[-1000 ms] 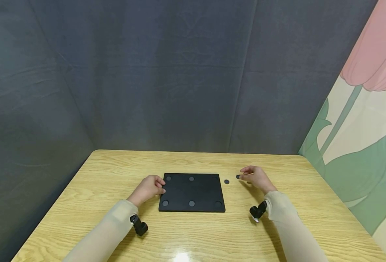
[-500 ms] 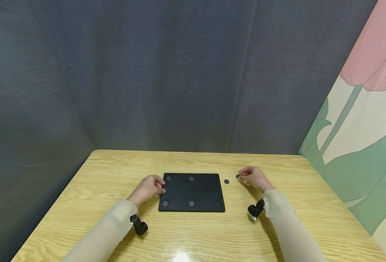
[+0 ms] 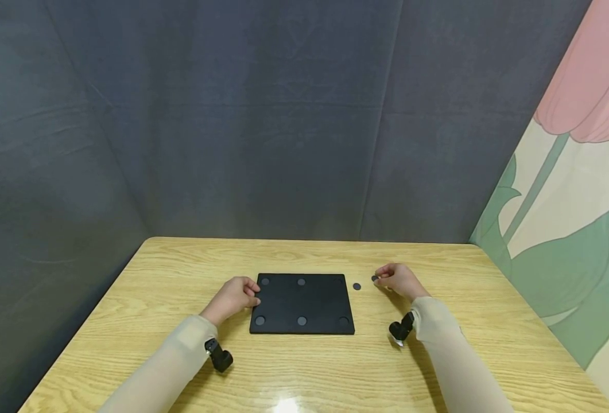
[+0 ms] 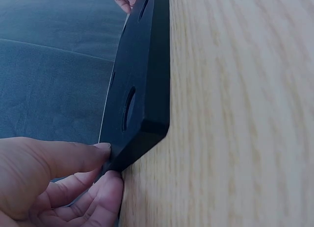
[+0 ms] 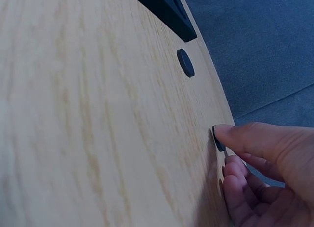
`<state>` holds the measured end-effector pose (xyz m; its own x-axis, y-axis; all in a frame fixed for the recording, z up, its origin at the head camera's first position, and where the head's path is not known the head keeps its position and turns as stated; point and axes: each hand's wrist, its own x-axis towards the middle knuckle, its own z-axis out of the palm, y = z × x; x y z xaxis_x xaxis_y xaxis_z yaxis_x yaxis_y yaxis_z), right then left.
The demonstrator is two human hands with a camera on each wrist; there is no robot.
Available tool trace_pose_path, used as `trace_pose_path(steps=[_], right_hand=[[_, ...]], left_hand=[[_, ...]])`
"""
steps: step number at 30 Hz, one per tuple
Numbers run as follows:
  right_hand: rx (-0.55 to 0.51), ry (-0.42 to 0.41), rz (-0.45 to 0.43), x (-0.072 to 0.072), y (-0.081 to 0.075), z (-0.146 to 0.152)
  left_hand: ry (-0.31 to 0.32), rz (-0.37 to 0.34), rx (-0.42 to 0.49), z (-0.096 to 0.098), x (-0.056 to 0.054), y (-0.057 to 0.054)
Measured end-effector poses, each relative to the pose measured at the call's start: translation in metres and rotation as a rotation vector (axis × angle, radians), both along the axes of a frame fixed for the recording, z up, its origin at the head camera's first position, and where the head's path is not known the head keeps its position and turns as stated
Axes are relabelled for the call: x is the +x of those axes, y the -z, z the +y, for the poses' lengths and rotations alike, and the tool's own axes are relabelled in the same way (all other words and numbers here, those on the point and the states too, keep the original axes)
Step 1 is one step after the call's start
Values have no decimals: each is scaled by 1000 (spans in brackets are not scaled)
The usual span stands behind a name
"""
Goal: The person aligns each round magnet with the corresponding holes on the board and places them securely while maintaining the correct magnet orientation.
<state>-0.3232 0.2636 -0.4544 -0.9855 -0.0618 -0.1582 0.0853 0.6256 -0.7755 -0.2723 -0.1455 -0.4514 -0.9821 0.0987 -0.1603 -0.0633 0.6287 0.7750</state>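
Observation:
A flat black rectangular board (image 3: 304, 301) lies on the table, with several round spots along its near and far edges. Its two right-hand spots look darker than the greyer others. My left hand (image 3: 233, 299) grips the board's left edge, thumb on top and curled fingers against the side, as the left wrist view shows. Right of the board, my right hand (image 3: 401, 281) pinches a small black disc (image 5: 218, 138) at the tabletop, its thumb over the disc and the other fingers curled beside it. Another black disc (image 3: 357, 286) lies flat between that hand and the board.
The wood-grain table (image 3: 294, 367) runs back to a dark grey curtain (image 3: 263, 143). On the right stands a wall panel with a painted tulip (image 3: 578, 80). A small black camera sits on each wrist.
My right hand has shifted slightly left and its fingers have drawn closer round the disc. The left hand and the board stay in place.

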Motion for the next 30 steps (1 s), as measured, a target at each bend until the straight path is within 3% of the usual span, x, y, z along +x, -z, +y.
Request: trace_pose_path(steps=[30], right_hand=[[39, 1, -1, 0, 1, -2]], left_hand=[[0, 8, -10, 1, 1, 0]])
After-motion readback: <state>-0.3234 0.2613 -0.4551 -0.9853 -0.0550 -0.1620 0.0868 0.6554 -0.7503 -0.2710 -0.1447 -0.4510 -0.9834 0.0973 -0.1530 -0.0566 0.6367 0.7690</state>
